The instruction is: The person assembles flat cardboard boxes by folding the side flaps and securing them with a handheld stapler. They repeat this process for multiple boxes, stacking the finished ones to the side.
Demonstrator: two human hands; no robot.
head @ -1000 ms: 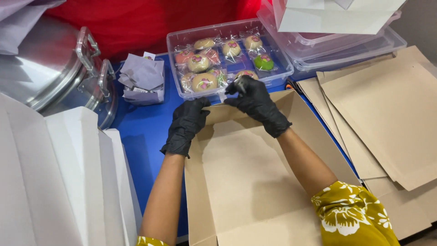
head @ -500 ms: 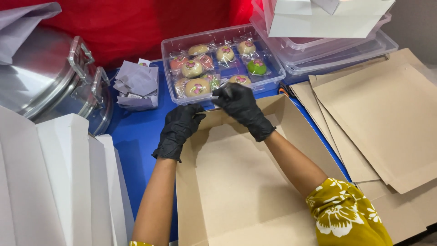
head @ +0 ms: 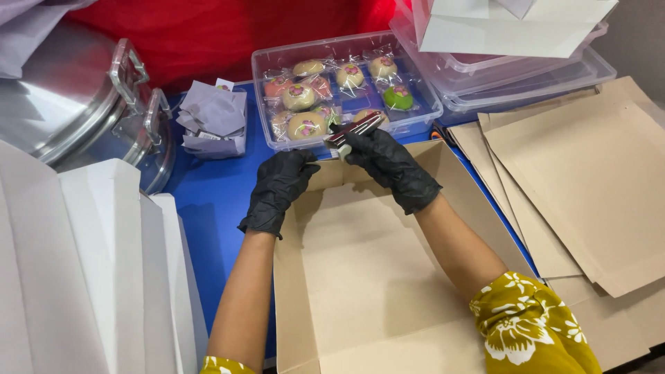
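Observation:
Both my hands wear black gloves. My left hand (head: 280, 188) grips the far left corner of an open brown cardboard box (head: 367, 277) that lies in front of me on the blue table. My right hand (head: 388, 163) holds a small dark stapler (head: 353, 131) clamped over the box's far wall near that same corner. Just beyond the box stands a clear plastic tray (head: 422, 111) with several wrapped round cakes, pink, cream and one green.
Flat brown cardboard sheets (head: 589, 180) lie stacked at the right. White folded boxes (head: 76, 277) stand at the left. A large metal pot with its lid (head: 83, 104) sits at the far left, folded grey papers (head: 211, 118) beside it. Clear containers (head: 526, 76) are stacked at the back right.
The view has shifted slightly. My hands stay at the box's far corner, and the stapler has come further into sight over the wall edge.

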